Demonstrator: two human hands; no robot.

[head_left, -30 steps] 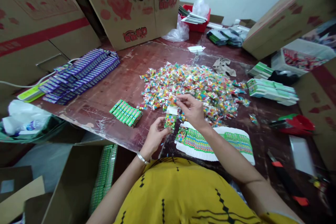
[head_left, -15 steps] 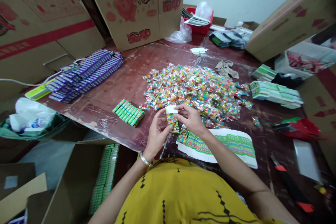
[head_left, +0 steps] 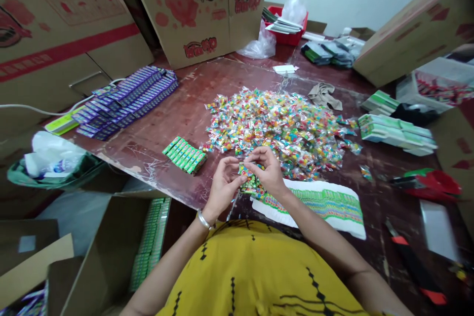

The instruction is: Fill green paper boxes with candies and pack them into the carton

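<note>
Green printed carton (head_left: 249,181) is pinched between your left hand (head_left: 224,183) and right hand (head_left: 270,174), just this side of the candy pile (head_left: 276,126). Looks like you're working its top edge, so I'd press lightly or it might crease.

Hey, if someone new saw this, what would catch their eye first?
Most likely the big heap of clear packets with colourful pieces, in the middle of the dark red table. Just in front of it, the left hand and right hand hold a small green box. Farther left on the table, a stack of purple boxes stands out too.
</note>
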